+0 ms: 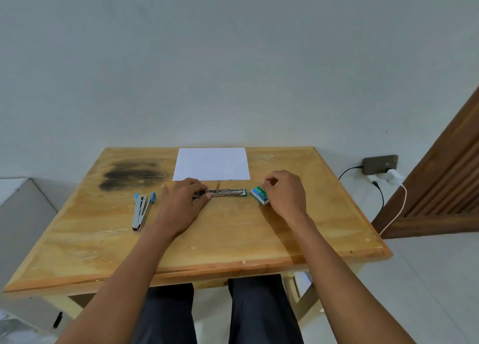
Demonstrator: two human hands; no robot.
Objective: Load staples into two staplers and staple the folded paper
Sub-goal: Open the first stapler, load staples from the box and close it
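Observation:
A green-ended stapler (228, 192) lies flat and opened out at the middle of the wooden table (233, 234). My left hand (185, 201) grips its left end. Right of it sits a small green staple box (260, 195). My right hand (285, 190) hovers just beside and above that box, thumb and forefinger pinched; whether a staple strip is between them I cannot tell. A blue-tipped stapler (143, 210) lies to the left, partly open. The white folded paper (211, 164) rests at the table's far edge.
A dark scorched stain (132, 173) marks the table's far left. A phone (379, 164) charges at a wall socket on the right, with cables hanging down. A wooden door (445, 177) stands at the right. My knees are under the table's near edge.

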